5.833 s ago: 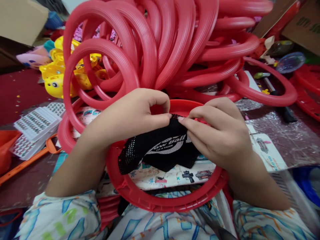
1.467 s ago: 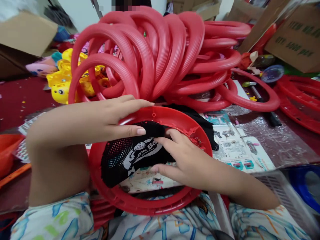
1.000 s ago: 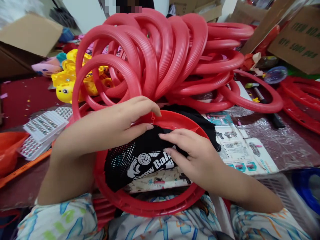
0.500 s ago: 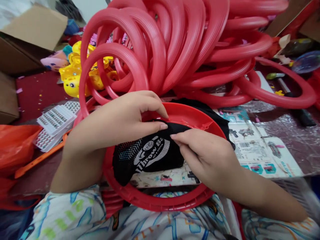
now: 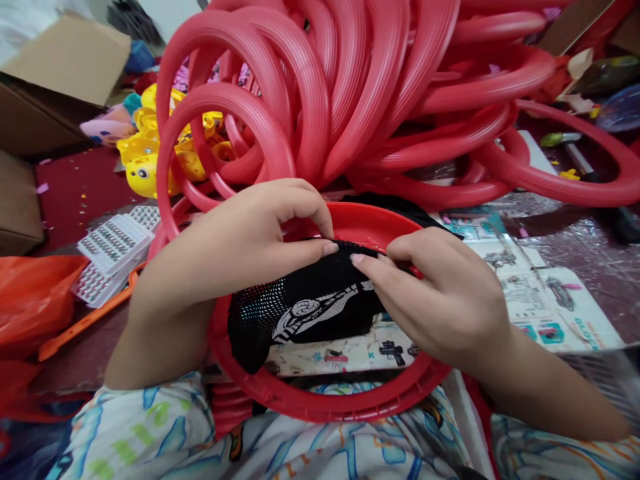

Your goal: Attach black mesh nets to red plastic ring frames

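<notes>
Black mesh net (image 5: 310, 307), printed with a white logo, is pinched at its top edge by both hands: the left hand (image 5: 250, 247) with a narrow thumb-and-finger grip, the right hand (image 5: 445, 293) likewise, both pressing it onto the far rim of one red ring (image 5: 320, 403) resting on the lap. The mesh could slip off the rim if either pinch loosens, since its lower part hangs free. Behind stands a pile of red rings (image 5: 350, 87), well over ten; two white trays (image 5: 110, 250) lie left, beside yellow toys (image 5: 145, 160).
</notes>
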### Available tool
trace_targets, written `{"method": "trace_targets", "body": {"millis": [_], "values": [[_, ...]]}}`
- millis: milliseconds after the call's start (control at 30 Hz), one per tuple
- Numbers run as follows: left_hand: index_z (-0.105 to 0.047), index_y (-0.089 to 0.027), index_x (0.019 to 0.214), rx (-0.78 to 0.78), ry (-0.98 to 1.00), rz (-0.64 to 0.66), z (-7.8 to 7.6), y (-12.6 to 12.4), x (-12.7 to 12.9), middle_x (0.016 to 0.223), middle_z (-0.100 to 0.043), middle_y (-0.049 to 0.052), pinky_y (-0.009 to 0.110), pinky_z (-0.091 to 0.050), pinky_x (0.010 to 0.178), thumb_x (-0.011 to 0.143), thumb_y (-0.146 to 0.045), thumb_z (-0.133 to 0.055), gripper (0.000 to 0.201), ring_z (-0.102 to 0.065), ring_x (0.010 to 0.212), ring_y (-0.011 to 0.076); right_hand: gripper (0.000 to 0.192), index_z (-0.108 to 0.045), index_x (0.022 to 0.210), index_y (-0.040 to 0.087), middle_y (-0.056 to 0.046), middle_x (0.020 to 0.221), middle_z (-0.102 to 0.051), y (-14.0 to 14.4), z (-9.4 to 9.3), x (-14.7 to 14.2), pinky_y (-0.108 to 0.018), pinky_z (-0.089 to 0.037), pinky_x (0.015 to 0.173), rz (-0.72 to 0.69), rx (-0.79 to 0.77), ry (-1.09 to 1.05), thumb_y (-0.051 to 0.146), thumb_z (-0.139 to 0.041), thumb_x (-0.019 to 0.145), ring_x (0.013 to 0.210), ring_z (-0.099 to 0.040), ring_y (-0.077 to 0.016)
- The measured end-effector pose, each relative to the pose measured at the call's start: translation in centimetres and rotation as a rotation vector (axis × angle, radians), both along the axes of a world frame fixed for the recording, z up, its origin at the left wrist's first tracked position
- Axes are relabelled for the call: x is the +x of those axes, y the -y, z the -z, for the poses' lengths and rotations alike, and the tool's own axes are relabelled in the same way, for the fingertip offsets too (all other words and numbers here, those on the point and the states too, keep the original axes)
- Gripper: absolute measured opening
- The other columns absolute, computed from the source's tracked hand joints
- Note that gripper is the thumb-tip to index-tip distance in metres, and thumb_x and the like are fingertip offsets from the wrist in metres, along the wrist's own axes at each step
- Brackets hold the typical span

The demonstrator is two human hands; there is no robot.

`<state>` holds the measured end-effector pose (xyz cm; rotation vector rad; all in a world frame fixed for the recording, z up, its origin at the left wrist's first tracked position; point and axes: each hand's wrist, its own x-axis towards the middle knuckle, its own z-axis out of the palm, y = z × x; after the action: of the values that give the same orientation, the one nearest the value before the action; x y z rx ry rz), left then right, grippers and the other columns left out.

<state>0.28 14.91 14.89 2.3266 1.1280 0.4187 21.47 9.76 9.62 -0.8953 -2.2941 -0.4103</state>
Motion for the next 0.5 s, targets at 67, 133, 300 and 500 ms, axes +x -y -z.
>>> {"method": "trace_targets", "body": {"millis": [67, 133, 300, 500], "values": [[-0.065, -0.019, 0.082, -0.018, 0.001, -0.007, 0.02, -0.02, 0.04, 0.096, -0.068, 0.0, 0.029, -0.045, 0.082, 0.081, -0.026, -0.061, 0.008, -0.062, 0.091, 0.0158, 0.011, -0.068, 0.095, 0.012, -0.004, 0.069, -0.055, -0.25, 0.12, 0.03, -0.029, -0.039, 0.061, -0.014, 0.007, 0.006, 0.013, -0.06, 0.087, 0.067, -0.042, -0.0148], [-0.064, -0.019, 0.082, -0.019, 0.011, -0.011, 0.08, -0.03, 0.09, 0.096, -0.068, 0.0, 0.028, -0.045, 0.081, 0.081, -0.026, -0.061, 0.007, -0.062, 0.09, 0.0157, 0.012, -0.068, 0.095, 0.011, -0.004, 0.069, -0.055, -0.37, 0.19, 0.06, -0.029, -0.039, 0.062, -0.012, 0.009, 0.001, 0.012, -0.06, 0.087, 0.067, -0.042, -0.0149], [-0.062, -0.019, 0.08, 0.0, 0.033, -0.039, 0.3, 0.09, 0.33, 0.089, -0.068, -0.001, 0.026, -0.045, 0.075, 0.083, -0.025, -0.059, 0.007, -0.06, 0.083, 0.0138, 0.017, -0.07, 0.1, 0.01, -0.005, 0.071, -0.054, -0.51, 0.21, 0.0, -0.029, -0.037, 0.062, 0.008, 0.009, -0.008, 0.011, -0.058, 0.087, 0.067, -0.041, -0.0149], [-0.061, -0.019, 0.078, 0.012, 0.033, -0.074, 0.44, 0.25, 0.65, 0.084, -0.067, -0.002, 0.027, -0.044, 0.071, 0.081, -0.023, -0.06, 0.005, -0.059, 0.078, 0.0136, 0.02, -0.073, 0.103, 0.011, -0.004, 0.068, -0.054, -0.72, 0.26, -0.01, -0.03, -0.036, 0.061, 0.045, 0.014, 0.003, 0.014, -0.058, 0.088, 0.066, -0.04, -0.0152]]}}
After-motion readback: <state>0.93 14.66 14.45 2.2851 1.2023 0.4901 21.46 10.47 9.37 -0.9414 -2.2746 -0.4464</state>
